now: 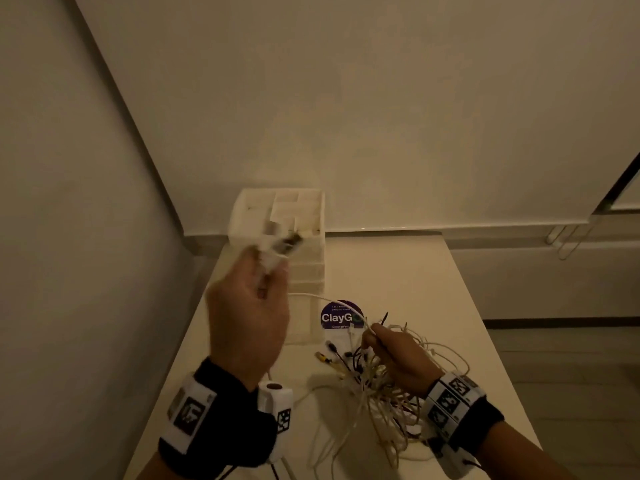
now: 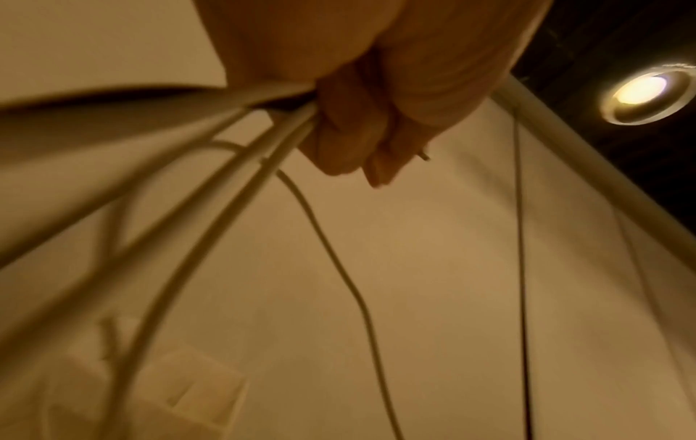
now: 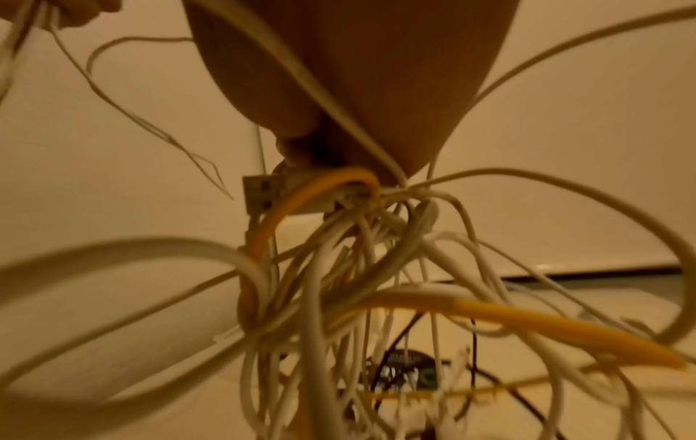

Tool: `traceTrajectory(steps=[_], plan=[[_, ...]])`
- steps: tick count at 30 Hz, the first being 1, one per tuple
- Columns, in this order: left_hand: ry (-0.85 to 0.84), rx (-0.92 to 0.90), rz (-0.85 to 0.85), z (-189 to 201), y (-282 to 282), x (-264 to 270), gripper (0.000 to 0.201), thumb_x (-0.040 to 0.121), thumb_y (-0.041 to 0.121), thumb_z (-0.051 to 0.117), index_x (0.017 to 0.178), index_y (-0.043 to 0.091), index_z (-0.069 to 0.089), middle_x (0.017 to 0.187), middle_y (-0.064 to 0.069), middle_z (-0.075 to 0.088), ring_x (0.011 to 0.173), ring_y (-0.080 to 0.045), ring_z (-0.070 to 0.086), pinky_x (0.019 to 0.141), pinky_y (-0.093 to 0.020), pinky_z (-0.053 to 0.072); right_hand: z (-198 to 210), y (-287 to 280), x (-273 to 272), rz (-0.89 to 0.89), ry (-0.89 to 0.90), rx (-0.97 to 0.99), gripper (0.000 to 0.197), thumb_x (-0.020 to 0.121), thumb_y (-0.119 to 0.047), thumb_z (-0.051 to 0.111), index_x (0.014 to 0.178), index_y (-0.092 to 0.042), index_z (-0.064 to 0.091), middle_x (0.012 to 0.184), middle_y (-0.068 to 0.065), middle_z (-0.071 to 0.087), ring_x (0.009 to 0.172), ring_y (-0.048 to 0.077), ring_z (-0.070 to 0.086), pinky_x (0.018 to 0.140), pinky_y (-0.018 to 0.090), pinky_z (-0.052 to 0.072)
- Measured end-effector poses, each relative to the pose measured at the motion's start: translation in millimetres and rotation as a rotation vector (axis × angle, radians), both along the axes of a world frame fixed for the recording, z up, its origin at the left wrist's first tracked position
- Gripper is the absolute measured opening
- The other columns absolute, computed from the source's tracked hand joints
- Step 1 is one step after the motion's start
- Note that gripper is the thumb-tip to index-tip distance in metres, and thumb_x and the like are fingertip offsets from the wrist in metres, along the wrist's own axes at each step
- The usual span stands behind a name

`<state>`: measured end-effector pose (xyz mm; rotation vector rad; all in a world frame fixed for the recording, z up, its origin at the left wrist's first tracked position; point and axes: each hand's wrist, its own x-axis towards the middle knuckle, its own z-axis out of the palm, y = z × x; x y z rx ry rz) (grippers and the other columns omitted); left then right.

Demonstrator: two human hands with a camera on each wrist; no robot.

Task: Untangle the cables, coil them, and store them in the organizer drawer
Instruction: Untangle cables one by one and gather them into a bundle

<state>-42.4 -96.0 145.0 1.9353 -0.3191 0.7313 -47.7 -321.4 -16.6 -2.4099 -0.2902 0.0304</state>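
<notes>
The left hand (image 1: 247, 320) is up in the air, above the left side of the white table (image 1: 415, 271). Its fingers (image 2: 350, 140) are curled tight around a few white cable strands (image 2: 211, 214), and a blurry plug end (image 1: 285, 242) sticks up past the fingertips. One thin white cable (image 1: 322, 297) runs from this hand across to the right hand (image 1: 398, 362).

The right hand is lower, near the front of the table. It grips the big tangle of cables (image 1: 391, 400). In the right wrist view, the fingers are closed on the knot, and white and yellow cables (image 3: 527, 321) spill out in loops on every side. Some loops hang down and lie on the table. A few plugs (image 1: 332, 351) poke out on the left of the tangle.

The white organizer (image 1: 287, 244) stands at the back left of the table, close to the wall. Its top has small open boxes. Part of it is hidden behind the left hand. A round purple sticker (image 1: 337, 317) is on the table, between the organizer and the tangle.

The tangle sits near the middle of the table, away from the right edge (image 1: 485, 323). There is bare table to the right of it and behind it. The left hand is close to the left edge.
</notes>
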Motion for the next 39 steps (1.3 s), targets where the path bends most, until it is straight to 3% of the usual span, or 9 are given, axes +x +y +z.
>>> traceTrajectory(steps=[4, 8, 12, 17, 24, 26, 29, 33, 39], plan=[[0.24, 0.379, -0.397, -37, -42, -5, 0.018, 0.091, 0.018, 0.061, 0.108, 0.017, 0.068, 0.078, 0.001, 0.071, 0.061, -0.011, 0.063, 0.057, -0.02, 0.049, 19, 4, 6, 0.106, -0.042, 0.007, 0.025, 0.102, -0.031, 0.033, 0.093, -0.029, 0.056, 0.085, 0.002, 0.063, 0.074, 0.018, 0.057, 0.068, 0.029, 0.044], [0.372, 0.588, -0.368, -69, -60, 6, 0.009, 0.091, 0.019, 0.05, 0.092, 0.017, 0.058, 0.075, -0.008, 0.064, 0.069, -0.03, 0.059, 0.062, -0.045, 0.049, 29, 4, 2, 0.111, -0.071, 0.067, 0.022, 0.1, -0.019, 0.042, 0.102, -0.014, 0.063, 0.09, 0.004, 0.067, 0.077, 0.015, 0.059, 0.068, 0.024, 0.044], [0.242, 0.53, -0.286, -63, -51, 21, 0.005, 0.092, 0.016, 0.051, 0.095, 0.017, 0.054, 0.074, -0.006, 0.065, 0.067, -0.03, 0.06, 0.059, -0.044, 0.05, 21, 1, -12, 0.011, -0.056, 0.087, 0.022, 0.102, -0.031, 0.037, 0.087, -0.026, 0.052, 0.07, -0.003, 0.057, 0.065, 0.011, 0.05, 0.059, 0.019, 0.035], [0.301, 0.677, -0.435, -66, -59, 24, 0.013, 0.093, 0.034, 0.05, 0.103, 0.027, 0.055, 0.084, -0.004, 0.067, 0.075, -0.028, 0.062, 0.066, -0.042, 0.052, 23, 5, -12, -0.084, -0.082, 0.193, 0.022, 0.1, -0.016, 0.044, 0.092, -0.012, 0.064, 0.075, -0.009, 0.06, 0.065, -0.001, 0.053, 0.062, 0.015, 0.039], [0.249, 0.281, -0.378, -84, -71, 12, 0.007, 0.09, 0.02, 0.063, 0.086, 0.013, 0.064, 0.067, -0.001, 0.064, 0.058, -0.016, 0.057, 0.053, -0.025, 0.042, 38, 10, -13, -0.04, -0.093, 0.294, 0.024, 0.101, -0.017, 0.042, 0.094, -0.032, 0.06, 0.08, 0.007, 0.065, 0.069, 0.023, 0.058, 0.064, 0.034, 0.044], [0.217, 0.246, -0.329, -85, -72, 7, 0.004, 0.089, 0.014, 0.063, 0.086, 0.012, 0.064, 0.063, 0.004, 0.06, 0.054, -0.012, 0.052, 0.051, -0.014, 0.035, 36, 15, -14, -0.037, -0.113, 0.306, 0.026, 0.101, -0.028, 0.041, 0.089, -0.046, 0.054, 0.074, 0.003, 0.062, 0.064, 0.021, 0.055, 0.062, 0.034, 0.043], [0.12, 0.17, -0.268, -75, -69, 3, 0.005, 0.085, 0.011, 0.06, 0.081, 0.011, 0.062, 0.06, 0.014, 0.052, 0.05, 0.0, 0.045, 0.051, -0.002, 0.028, 21, 15, -9, -0.039, -0.099, 0.202, 0.017, 0.097, -0.039, 0.037, 0.088, -0.038, 0.053, 0.079, -0.001, 0.063, 0.07, 0.015, 0.058, 0.066, 0.034, 0.047], [-0.013, 0.097, -0.215, -57, -62, -1, 0.011, 0.085, 0.008, 0.063, 0.075, 0.009, 0.06, 0.057, 0.024, 0.039, 0.047, 0.011, 0.041, 0.05, 0.0, 0.025, 6, 10, -3, -0.106, -0.139, 0.154, 0.008, 0.092, -0.019, 0.05, 0.09, -0.026, 0.054, 0.08, -0.005, 0.062, 0.071, 0.011, 0.056, 0.064, 0.033, 0.047], [-0.054, 0.047, -0.084, -53, -48, 16, 0.015, 0.088, 0.015, 0.063, 0.074, 0.009, 0.062, 0.053, 0.007, 0.054, 0.045, -0.014, 0.045, 0.043, -0.016, 0.031, 3, 9, -6, -0.171, -0.215, 0.244, 0.032, 0.087, -0.008, 0.064, 0.107, -0.03, 0.051, 0.103, -0.017, 0.058, 0.095, -0.004, 0.054, 0.078, 0.01, 0.041]])
